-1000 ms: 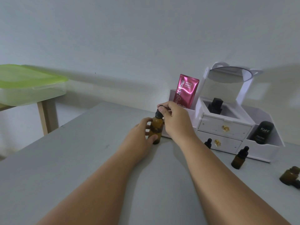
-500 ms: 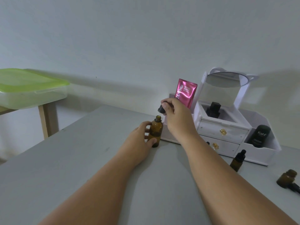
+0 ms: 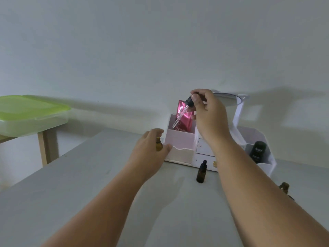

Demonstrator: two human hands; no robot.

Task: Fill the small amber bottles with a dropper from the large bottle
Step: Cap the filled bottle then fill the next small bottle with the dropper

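My left hand (image 3: 149,150) is wrapped around the large amber bottle (image 3: 159,144), which stands uncapped on the grey table (image 3: 89,184); only its neck and shoulder show past my fingers. My right hand (image 3: 208,113) holds the dropper (image 3: 182,113) by its black bulb, well above and to the right of the bottle, with the glass tube slanting down to the left. A small capped amber bottle (image 3: 201,172) stands between my forearms. Another small amber bottle (image 3: 284,187) without a cap stands at the right, partly behind my right arm.
A white cosmetic organiser (image 3: 179,150) with drawers and a mirror stands at the table's back, holding a pink sachet (image 3: 185,118) and a black Kahf bottle (image 3: 258,151). At the left a green-lidded plastic box (image 3: 32,113) rests on a wooden table.
My right hand has lifted the dropper clear of the large bottle and raised it up and to the right. The camera has tilted upward. My left hand still holds the bottle.
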